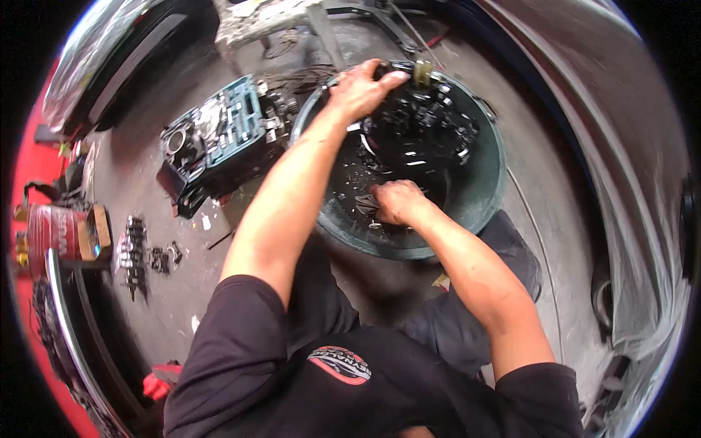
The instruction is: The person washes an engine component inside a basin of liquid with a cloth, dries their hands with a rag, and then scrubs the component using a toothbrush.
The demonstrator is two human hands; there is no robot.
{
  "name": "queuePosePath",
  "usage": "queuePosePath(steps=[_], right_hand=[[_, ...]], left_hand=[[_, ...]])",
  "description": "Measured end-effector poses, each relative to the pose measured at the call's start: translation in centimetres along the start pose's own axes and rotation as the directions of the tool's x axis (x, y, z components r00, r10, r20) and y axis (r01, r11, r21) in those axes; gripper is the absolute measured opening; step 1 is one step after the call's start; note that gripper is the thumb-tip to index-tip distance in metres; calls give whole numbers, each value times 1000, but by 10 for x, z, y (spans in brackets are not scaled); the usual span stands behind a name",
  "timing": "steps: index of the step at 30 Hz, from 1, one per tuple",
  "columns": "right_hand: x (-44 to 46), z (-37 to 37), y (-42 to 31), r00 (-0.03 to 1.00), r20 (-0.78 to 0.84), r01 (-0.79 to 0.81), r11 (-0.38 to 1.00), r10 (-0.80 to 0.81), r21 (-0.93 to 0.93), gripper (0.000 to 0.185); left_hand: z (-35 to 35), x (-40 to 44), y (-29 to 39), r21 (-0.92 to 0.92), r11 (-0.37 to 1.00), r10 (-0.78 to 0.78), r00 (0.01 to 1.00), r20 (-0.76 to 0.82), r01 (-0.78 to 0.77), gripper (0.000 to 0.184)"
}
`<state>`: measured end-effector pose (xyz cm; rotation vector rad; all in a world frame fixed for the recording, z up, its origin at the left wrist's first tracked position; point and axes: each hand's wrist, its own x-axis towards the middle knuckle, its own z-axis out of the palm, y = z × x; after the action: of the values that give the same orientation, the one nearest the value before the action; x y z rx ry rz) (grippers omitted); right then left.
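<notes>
Head view: one round dark-green plastic tub, holding dark liquid. Left hand: at the far-left rim, thumb reaching alongside a dark, roughly cylindrical part; whether clamped on it, cannot tell. Right hand: inside the near side of the tub, fingers bent at a grey, ribbed-looking piece, which lies just left of the fingertips; closure hidden, cannot tell. Handling note, by judgement: surfaces look wet and likely slippery, so a firm hold with all fingers, short slow movements, and work kept inside the rim so that drips fall back. Further items: glossy black metal parts, heaped beyond the right hand and to the right of the left; yellowish translucent piece, just right of the left thumb; open blue-green plastic tool case, left of both hands, outside the tub.
</notes>
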<state>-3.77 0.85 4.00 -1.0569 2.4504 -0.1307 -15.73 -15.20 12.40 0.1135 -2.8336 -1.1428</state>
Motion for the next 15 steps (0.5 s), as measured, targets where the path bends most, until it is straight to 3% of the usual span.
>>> queuePosePath(steps=[4, 8, 13, 15], right_hand=[[-5, 0, 0, 997, -73, 35, 998, -31, 46, 42], [-10, -8, -3, 1000, 10, -4, 1000, 4, 13, 44], [-8, -8, 0, 993, 80, -83, 997, 82, 5, 43], [-10, -8, 4, 998, -8, -65, 997, 65, 37, 44]], left_hand=[[11, 12, 11, -92, 990, -114, 992, -53, 109, 74], [16, 1, 31, -111, 968, -240, 959, -150, 224, 71], [7, -10, 29, -331, 918, -316, 906, -281, 218, 75], [8, -14, 24, -332, 925, -295, 898, -328, 183, 76]])
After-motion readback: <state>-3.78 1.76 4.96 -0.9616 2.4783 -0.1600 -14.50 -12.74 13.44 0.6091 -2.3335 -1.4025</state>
